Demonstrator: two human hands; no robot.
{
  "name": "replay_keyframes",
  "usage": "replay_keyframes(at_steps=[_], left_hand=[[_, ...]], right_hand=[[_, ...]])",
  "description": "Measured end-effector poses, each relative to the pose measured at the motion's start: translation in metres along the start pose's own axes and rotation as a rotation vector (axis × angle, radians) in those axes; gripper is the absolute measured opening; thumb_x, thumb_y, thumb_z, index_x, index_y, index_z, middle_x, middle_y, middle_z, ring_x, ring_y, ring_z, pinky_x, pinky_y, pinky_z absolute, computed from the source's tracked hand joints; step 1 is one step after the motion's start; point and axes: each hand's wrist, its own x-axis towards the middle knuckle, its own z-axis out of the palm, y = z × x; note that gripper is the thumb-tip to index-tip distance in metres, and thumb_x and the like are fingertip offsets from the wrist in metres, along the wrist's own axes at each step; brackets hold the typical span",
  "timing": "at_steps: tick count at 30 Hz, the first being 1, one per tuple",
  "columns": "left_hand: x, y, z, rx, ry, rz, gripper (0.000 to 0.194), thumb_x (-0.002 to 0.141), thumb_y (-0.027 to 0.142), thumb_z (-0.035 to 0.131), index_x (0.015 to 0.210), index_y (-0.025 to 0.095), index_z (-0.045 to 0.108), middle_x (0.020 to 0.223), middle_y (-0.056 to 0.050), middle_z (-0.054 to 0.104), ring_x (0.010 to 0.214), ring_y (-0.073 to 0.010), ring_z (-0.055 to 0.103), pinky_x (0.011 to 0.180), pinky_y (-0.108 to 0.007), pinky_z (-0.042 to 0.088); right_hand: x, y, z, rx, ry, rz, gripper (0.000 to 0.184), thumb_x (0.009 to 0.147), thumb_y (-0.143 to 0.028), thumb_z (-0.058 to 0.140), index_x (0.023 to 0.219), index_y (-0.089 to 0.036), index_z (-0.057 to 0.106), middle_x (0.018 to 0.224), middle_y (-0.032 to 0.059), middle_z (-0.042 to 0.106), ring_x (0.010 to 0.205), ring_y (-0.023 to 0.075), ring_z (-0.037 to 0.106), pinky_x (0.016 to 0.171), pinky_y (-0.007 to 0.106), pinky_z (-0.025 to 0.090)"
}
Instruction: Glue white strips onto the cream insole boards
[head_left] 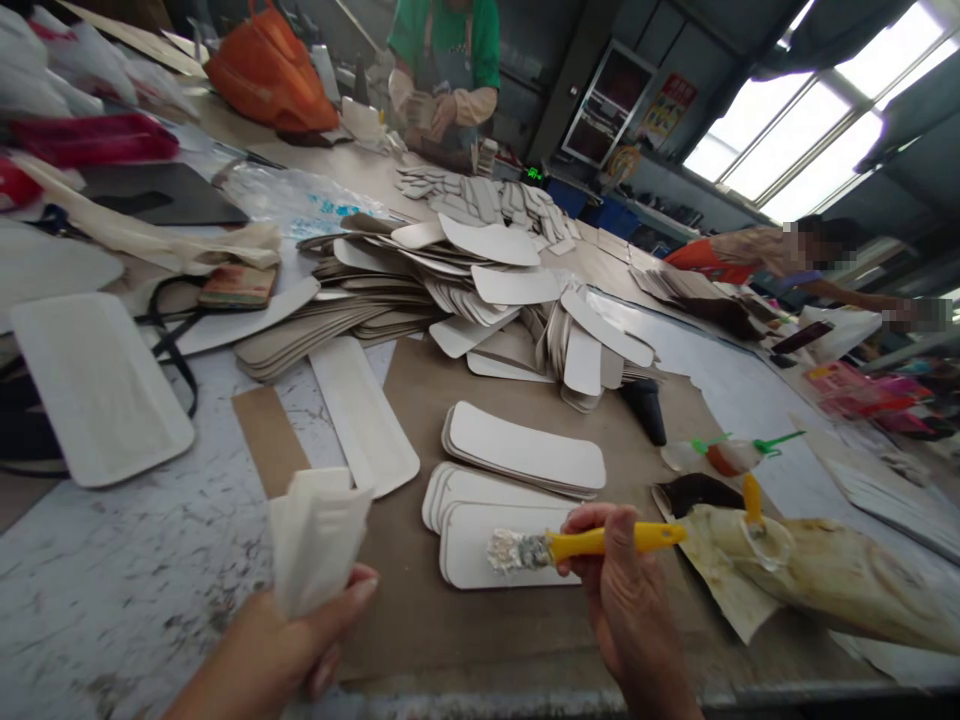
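In my right hand is a brush with a yellow handle. Its bristles, caked in something whitish, lie over the nearest white rounded panel; whether they touch it I cannot tell. Closed around a small bunch of thin white pieces, my left hand is raised at the lower left; the material of the pieces is unclear. Two more small stacks of panels lie just beyond the brush on a brown sheet. Left of them rests a longer white panel.
A large loose heap of panels spreads across the middle of the table. At right lies a stained yellowish container with a yellow handle poking out. An orange bag sits at back left. One person stands across the table; another leans in at right.
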Motion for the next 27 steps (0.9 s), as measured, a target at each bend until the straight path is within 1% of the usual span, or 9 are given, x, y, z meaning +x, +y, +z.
replay_keyframes(at_steps=[1,2,3,5,8,12,18,23,27], left_hand=[[-0.006,0.01,0.012,0.015,-0.022,0.044,0.048,0.053,0.062,0.055,0.076,0.019,0.061,0.026,0.008,0.04,0.03,-0.0134,0.037,0.04,-0.026,0.03],[-0.01,0.02,0.023,0.068,-0.054,0.076,0.041,0.056,0.057,0.054,0.069,0.019,0.061,0.028,0.006,0.042,0.033,-0.0141,0.04,0.041,-0.026,0.031],[-0.012,0.03,0.032,0.13,-0.102,0.094,0.035,0.057,0.054,0.053,0.055,0.019,0.057,0.028,0.004,0.043,0.035,-0.0148,0.043,0.043,-0.026,0.033],[-0.01,0.045,0.047,0.179,-0.203,0.041,0.036,0.057,0.05,0.053,0.037,0.022,0.044,0.028,0.002,0.042,0.034,-0.0139,0.042,0.043,-0.026,0.033],[-0.001,0.051,0.058,0.162,-0.241,-0.014,0.039,0.055,0.048,0.051,0.029,0.023,0.035,0.026,0.003,0.037,0.03,-0.0116,0.036,0.04,-0.026,0.029],[0.004,0.043,0.061,0.149,-0.222,-0.011,0.037,0.057,0.047,0.051,0.032,0.022,0.038,0.029,0.004,0.036,0.031,-0.0106,0.035,0.04,-0.025,0.026],[-0.005,0.043,0.059,0.205,-0.152,-0.011,0.04,0.056,0.051,0.051,0.03,0.022,0.04,0.029,0.001,0.041,0.035,-0.0126,0.039,0.048,-0.027,0.032],[-0.001,0.038,0.058,0.231,-0.153,0.025,0.044,0.056,0.056,0.05,0.029,0.023,0.041,0.029,0.0,0.043,0.039,-0.0154,0.042,0.053,-0.03,0.034],[-0.002,0.038,0.058,0.243,-0.151,0.044,0.045,0.057,0.056,0.048,0.027,0.024,0.04,0.029,-0.002,0.044,0.041,-0.0167,0.043,0.055,-0.03,0.035]], right_hand=[[0.0,0.002,0.001,0.0,-0.018,0.032,0.044,0.069,-0.061,0.059,0.07,-0.017,0.057,0.066,-0.0021,0.055,0.052,0.0094,0.053,0.049,0.02,0.044],[0.0,0.004,0.002,-0.01,-0.034,0.07,0.041,0.067,-0.058,0.063,0.071,-0.017,0.057,0.066,-0.0025,0.056,0.054,0.01,0.055,0.052,0.021,0.046],[0.0,0.006,0.003,-0.028,-0.045,0.106,0.039,0.065,-0.054,0.067,0.072,-0.017,0.056,0.066,-0.0029,0.056,0.056,0.0105,0.056,0.054,0.021,0.046],[-0.001,0.012,0.005,-0.084,-0.064,0.165,0.035,0.063,-0.047,0.072,0.073,-0.017,0.055,0.065,-0.0032,0.058,0.057,0.0113,0.058,0.057,0.021,0.046],[-0.003,0.018,0.004,-0.183,-0.081,0.173,0.033,0.066,-0.045,0.07,0.075,-0.018,0.054,0.059,-0.0028,0.06,0.057,0.0133,0.059,0.058,0.023,0.046],[-0.006,0.02,-0.006,-0.368,-0.072,0.049,0.029,0.07,-0.046,0.064,0.074,-0.019,0.056,0.059,-0.0004,0.061,0.059,0.0172,0.06,0.058,0.026,0.045],[-0.003,0.013,-0.045,-0.696,0.141,-0.176,0.024,0.075,-0.044,0.058,0.073,-0.02,0.058,0.068,0.0032,0.061,0.068,0.0209,0.059,0.066,0.031,0.044],[0.005,0.006,-0.077,-0.921,0.222,-0.35,0.026,0.075,-0.045,0.054,0.072,-0.02,0.058,0.07,0.0043,0.06,0.069,0.0212,0.058,0.067,0.033,0.044],[0.009,0.001,-0.088,-1.01,0.265,-0.47,0.027,0.077,-0.045,0.052,0.07,-0.019,0.057,0.069,0.0044,0.059,0.067,0.0204,0.057,0.066,0.032,0.044]])
